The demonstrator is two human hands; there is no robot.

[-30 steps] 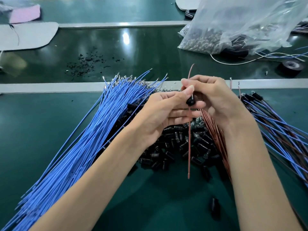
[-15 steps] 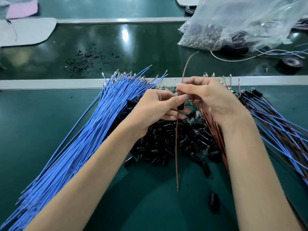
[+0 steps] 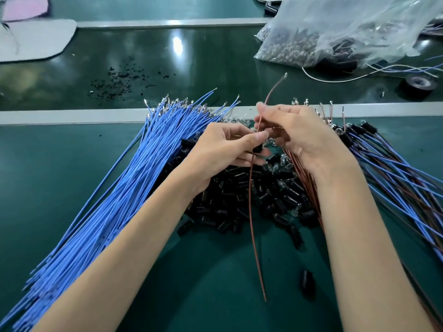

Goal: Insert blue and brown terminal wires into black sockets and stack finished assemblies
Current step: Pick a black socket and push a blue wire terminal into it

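Our left hand [image 3: 223, 149] pinches socket [image 3: 257, 149] above socket pile [image 3: 251, 200]; right hand [image 3: 299, 135] grips brown wire [image 3: 251, 212]. Brown insertion likely underway; blue wires [image 3: 124, 188], left of pile, next.

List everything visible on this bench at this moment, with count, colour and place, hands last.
blue wires: large bundle, blue, fanned across the left of the mat
black sockets: a pile, black, centre under the hands; one stray nearer the camera
brown wires: bundle, brown, under the right wrist
held brown wire: one, brown, in the hands, hanging toward the camera
finished assemblies: stack, blue and brown with black ends, far right
plastic bag: one, clear, top right
tape roll: one, black, right edge
black debris: scattered bits, far belt
left hand: pinching a socket
right hand: gripping the wire
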